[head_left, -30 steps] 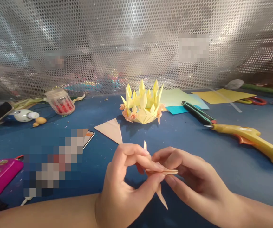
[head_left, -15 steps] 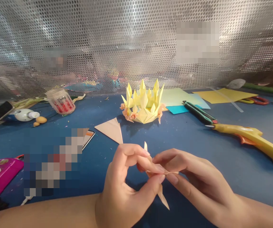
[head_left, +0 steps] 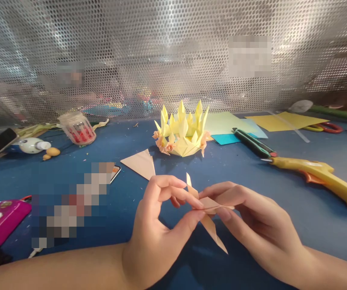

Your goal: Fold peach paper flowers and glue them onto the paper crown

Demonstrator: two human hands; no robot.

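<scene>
Folded paper: The pale peach, narrow-pointed folded paper piece (head_left: 211, 204) was held between both hands above the blue tabletop (head_left: 115, 217), toward its near edge.
Left hand: The left hand (head_left: 161, 225) pinched the piece's middle between thumb and index finger.
Right hand: The right hand (head_left: 258, 225) gripped its right end, thumb below, fingers above.
Just changed: Half a second earlier the horizontal part had shown almost edge-on; now it was tipped so a flat panel faced the camera, and the lower point had swung rightward. Both hands had risen slightly.
Meaning: The shift looked like a small turn of the paper within a kept two-handed grip, probably to work its folds.
Unchanged: The yellow folded-paper crown with peach flowers (head_left: 183, 147) stood near the tabletop's far edge, and the flat, pale pink paper triangle (head_left: 140, 163) lay nearer, left of it.
Hidden: Fingers covered the paper's centre and part of its right end, so the folds there could not be made out. The left hand overlapped the triangle's nearest corner.
Cut off: The magenta object (head_left: 7, 221) ran past the left picture edge; pixelation obscured most of the dark-edged phone (head_left: 116, 174).
</scene>
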